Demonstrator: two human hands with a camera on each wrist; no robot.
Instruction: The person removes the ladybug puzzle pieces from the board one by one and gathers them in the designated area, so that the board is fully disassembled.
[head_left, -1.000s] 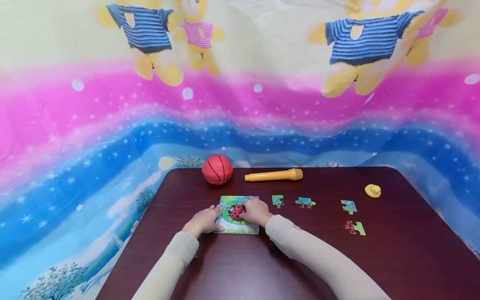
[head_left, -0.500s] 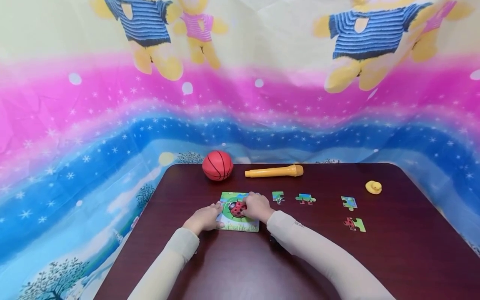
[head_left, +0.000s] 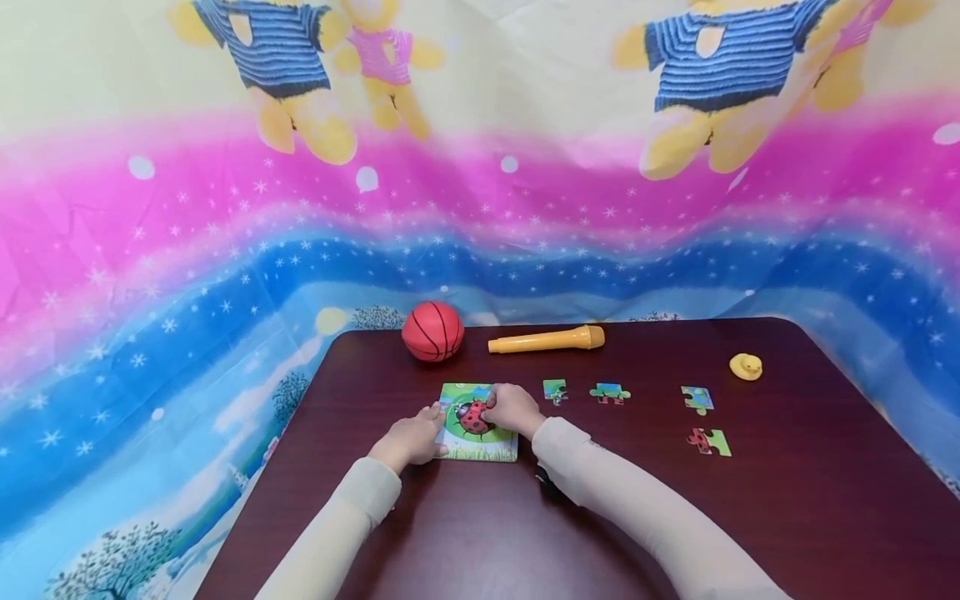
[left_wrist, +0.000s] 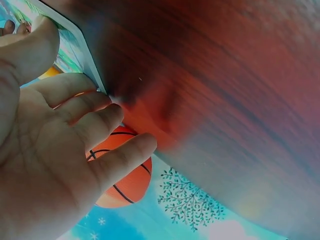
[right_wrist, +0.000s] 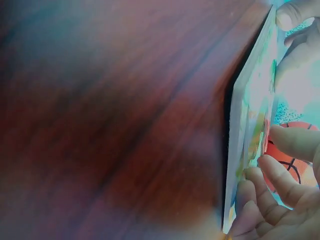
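Observation:
A ladybug jigsaw puzzle (head_left: 465,448) on a thin board lies near the middle of the dark table. My left hand (head_left: 411,437) rests at its left side with fingers extended; in the left wrist view the thumb (left_wrist: 45,42) lies over the board's edge. Over the puzzle's right half, my right hand (head_left: 515,408) has its fingers bent down onto the picture. In the right wrist view, thumb and fingertips (right_wrist: 269,165) close around a reddish edge, seemingly of a puzzle piece (right_wrist: 266,136); the palm hides most of that area in the head view.
Loose jigsaw pieces lie to the right: a green one (head_left: 555,390), a blue-red one (head_left: 611,392), a blue one (head_left: 697,398) and a red-green one (head_left: 708,442). Behind are a red toy basketball (head_left: 433,332), a yellow toy microphone (head_left: 547,340) and a yellow rubber duck (head_left: 746,367).
The right hand's fingers have drawn in closer together over the puzzle. My left hand stays at the board's left side, and the head view has shifted slightly.

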